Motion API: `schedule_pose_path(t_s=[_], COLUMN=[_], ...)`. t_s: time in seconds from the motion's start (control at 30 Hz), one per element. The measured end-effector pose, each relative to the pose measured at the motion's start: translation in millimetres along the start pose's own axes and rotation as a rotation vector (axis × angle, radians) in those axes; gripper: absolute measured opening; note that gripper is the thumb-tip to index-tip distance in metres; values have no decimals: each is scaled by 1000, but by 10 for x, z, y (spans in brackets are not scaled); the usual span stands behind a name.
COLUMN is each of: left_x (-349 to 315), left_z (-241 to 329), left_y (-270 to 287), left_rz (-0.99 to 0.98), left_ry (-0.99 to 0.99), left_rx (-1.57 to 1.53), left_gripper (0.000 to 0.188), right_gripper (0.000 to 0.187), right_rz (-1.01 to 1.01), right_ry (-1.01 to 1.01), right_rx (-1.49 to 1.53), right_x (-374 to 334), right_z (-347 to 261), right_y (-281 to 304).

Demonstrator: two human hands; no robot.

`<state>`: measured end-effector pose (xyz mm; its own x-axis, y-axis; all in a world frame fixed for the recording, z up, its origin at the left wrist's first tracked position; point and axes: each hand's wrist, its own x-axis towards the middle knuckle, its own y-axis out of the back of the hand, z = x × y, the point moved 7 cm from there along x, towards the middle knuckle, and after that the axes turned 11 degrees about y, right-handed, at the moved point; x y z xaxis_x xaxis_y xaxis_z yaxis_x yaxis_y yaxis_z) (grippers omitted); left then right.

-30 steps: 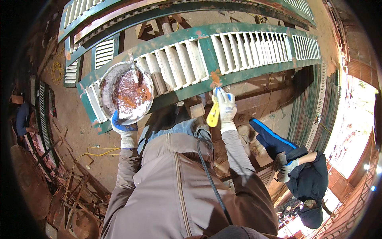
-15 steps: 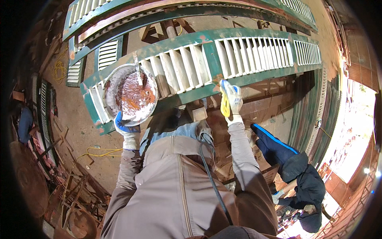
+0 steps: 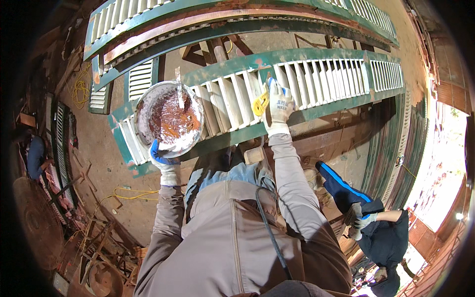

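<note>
My left hand [image 3: 164, 159], in a white and blue glove, grips the near rim of a round metal bowl [image 3: 198, 131]. Reddish-brown paste [image 3: 173, 119] fills its bottom, and white residue coats the wall. A paste-smeared flat stick [image 3: 179, 91] leans over the far rim. In its matching glove, my right hand [image 3: 278, 106] is closed round a yellow-handled putty knife [image 3: 260, 104]; its working end, mostly hidden by my fingers, is at a green crossbar of the louvered shutter [image 3: 222, 64]. That shutter has white slats and pinkish filler patches on its green frame. The bowl covers part of its left end.
More green-framed shutters [image 3: 148, 47] lie beyond on wooden trestles [image 3: 217, 49]. Long green panels [image 3: 396, 143] stand at the right. A crouching person [image 3: 381, 232] in dark clothes works at lower right. Yellow cord [image 3: 133, 194] and wooden scraps lie on the floor at left.
My right hand has moved forward and slightly left, from the shutter's near rail onto the crossbar, and the yellow handle has swung leftward. The bowl stays in my left hand.
</note>
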<state>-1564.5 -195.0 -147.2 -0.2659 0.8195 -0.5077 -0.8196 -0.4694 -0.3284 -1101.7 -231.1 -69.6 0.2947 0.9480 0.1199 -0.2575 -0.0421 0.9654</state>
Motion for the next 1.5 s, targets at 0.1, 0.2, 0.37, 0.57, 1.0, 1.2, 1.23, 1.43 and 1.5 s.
schedule_pose_path(t_s=[0.1,0.2,0.37,0.57,1.0,1.2,1.23,1.43,1.5], left_x=[80,-12,-45,-69,-285,-141,-159,-211,-108], left_z=[-146,-157,-164,-113,-25,-51,-12,255,157], left_y=[-88,130,233,301,183,369,306,33,180], left_rz=[-54,49,52,120,54,-189,-220,-317,-256], left_ry=[184,22,19,114,269,197,131,-159,-22], left_rx=[-117,-20,133,-14,199,288,341,614,453], left_gripper=[20,23,25,23,30,39,39,35,36], right_gripper=[35,37,46,46,39,43,43,36,38], right_rz=[43,-22,-239,-76,-39,-239,-202,2,-23], right_ry=[-42,-45,164,97,-145,-134,-108,-241,-233], right_rx=[-20,9,-120,154,247,2,64,30,-62], right_x=[200,394,258,155,281,566,532,326,371], right_z=[-55,-246,-606,-229,-179,-307,-367,-225,-266], right_y=[-39,37,-155,155,380,27,22,156,55])
